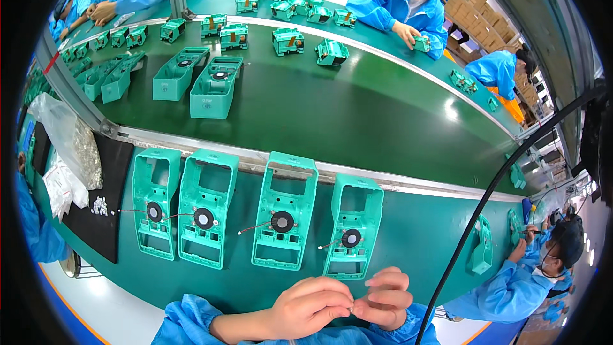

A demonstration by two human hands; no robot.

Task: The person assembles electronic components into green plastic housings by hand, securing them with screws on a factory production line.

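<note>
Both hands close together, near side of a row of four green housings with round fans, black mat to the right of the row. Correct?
No, one thing is off: the black mat lies to the left of the row, per the head view. The left hand and right hand are close together, near side of four green housings with round fans.

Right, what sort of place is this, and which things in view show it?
Probably a factory assembly line: similar green housings lie in a row on the worktop, a long belt carries more green parts, and several people in blue jackets work nearby.
</note>
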